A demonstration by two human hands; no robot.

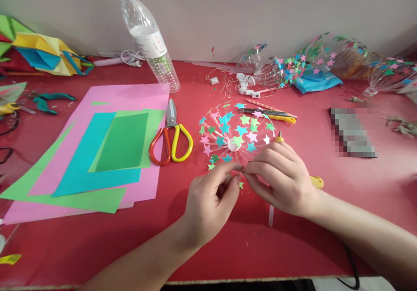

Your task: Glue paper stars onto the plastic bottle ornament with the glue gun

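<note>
My left hand point(213, 197) and my right hand point(282, 176) meet in pinches at the near rim of a clear plastic disc cut into strips point(236, 139), covered with small coloured paper stars, lying on the red table point(293, 239). Both pinch a strip tip or a small piece at the same spot; I cannot make out which. A yellow-handled tool point(316, 181) runs under my right hand, its tip showing above the knuckles. Whether that hand grips it is hidden.
Scissors with red and yellow handles point(171, 141) lie left of the disc, beside stacked pink, green and teal paper sheets point(107, 152). A clear plastic bottle point(146, 34) leans against the wall. Star-covered clear pieces point(325, 56), a yellow cutter point(276, 116) and small white parts point(244, 82) lie behind.
</note>
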